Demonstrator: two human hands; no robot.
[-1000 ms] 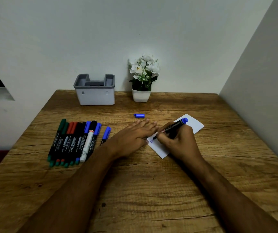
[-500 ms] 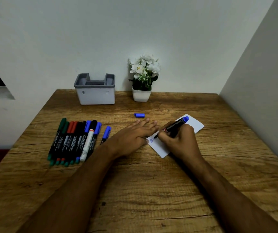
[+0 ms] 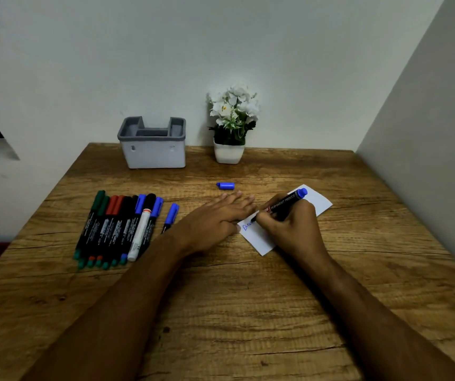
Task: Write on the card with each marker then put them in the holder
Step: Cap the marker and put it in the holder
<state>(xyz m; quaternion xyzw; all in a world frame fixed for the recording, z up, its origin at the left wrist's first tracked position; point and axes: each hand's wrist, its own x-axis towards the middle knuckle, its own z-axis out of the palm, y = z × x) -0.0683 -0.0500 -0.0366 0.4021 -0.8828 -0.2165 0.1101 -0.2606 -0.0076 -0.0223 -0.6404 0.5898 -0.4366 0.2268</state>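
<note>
While the flat left hand (image 3: pixel 215 224) pins the card (image 3: pixel 259 240), the right hand (image 3: pixel 289 226) grips the marker (image 3: pixel 284 204).

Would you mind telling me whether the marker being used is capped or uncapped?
Uncapped: the right hand writes with the marker, while its blue cap lies apart on the table.

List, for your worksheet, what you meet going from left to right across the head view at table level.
Row of markers → lone blue-capped marker → left hand pressing flat → white card → right hand gripping the blue marker.
</note>
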